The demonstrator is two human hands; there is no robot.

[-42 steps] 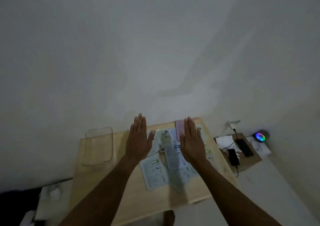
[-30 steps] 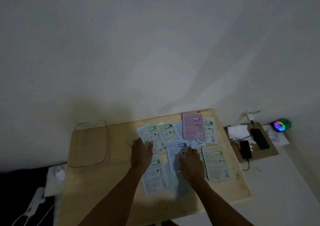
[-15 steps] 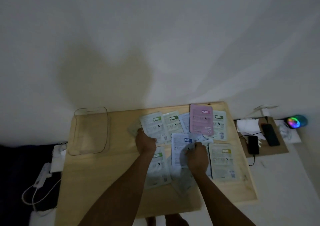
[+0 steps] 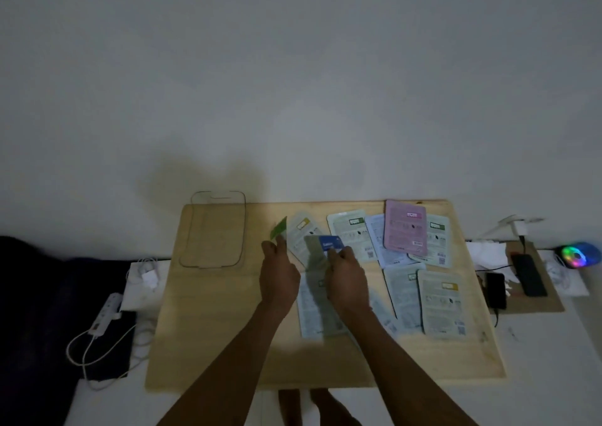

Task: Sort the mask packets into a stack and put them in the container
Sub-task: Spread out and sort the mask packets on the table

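Note:
Several mask packets lie spread over a low wooden table (image 4: 228, 344). A pink packet (image 4: 404, 225) lies at the back right, pale green ones (image 4: 441, 305) beside and in front of it. My left hand (image 4: 280, 270) pinches a green packet (image 4: 279, 229), lifted on edge above the table. My right hand (image 4: 347, 277) grips a blue-labelled packet (image 4: 329, 243), tilted up off the pile. A clear plastic container (image 4: 216, 230) stands empty at the table's back left corner, left of both hands.
A white wall runs behind the table. On the floor to the right lie two phones (image 4: 527, 274) on a brown board and a small glowing coloured light (image 4: 576, 256). A white power strip (image 4: 106, 316) with cables lies on the floor at the left.
Both hands went from lying flat on the packets to closing on one each and lifting them. The camera has tilted down, showing more of the table.

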